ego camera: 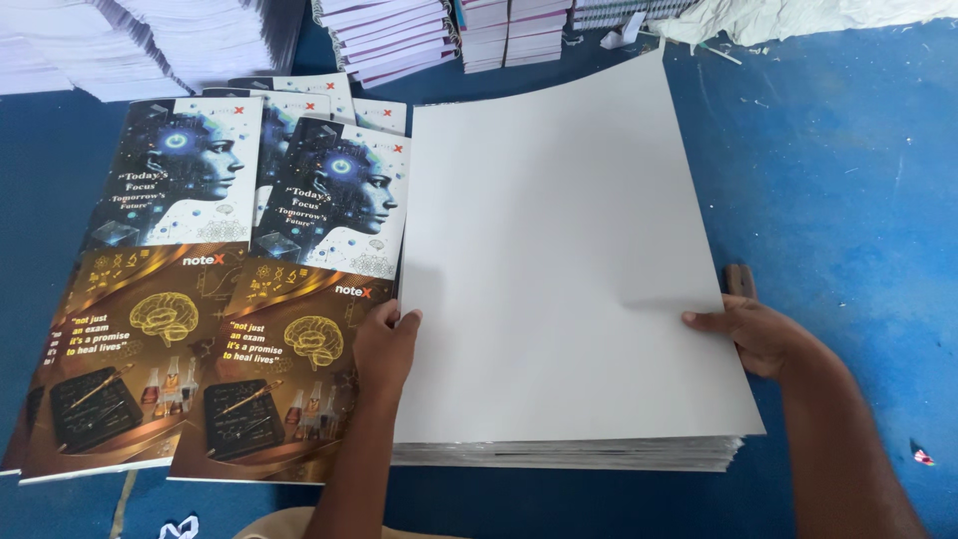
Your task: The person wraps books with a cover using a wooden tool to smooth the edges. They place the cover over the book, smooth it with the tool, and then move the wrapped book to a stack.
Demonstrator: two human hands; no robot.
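Gripping the top white sheet at both side edges, the left hand and right hand appear to be at the step of lifting or squaring it on the stack of white sheets. Left fingers curl over the left edge; right fingers pinch the right edge, which bows upward. A clean separation would likely call for an even pull from both sides. Printed covers lie just left, overlapping, on the blue table; bound stacks sit beyond.
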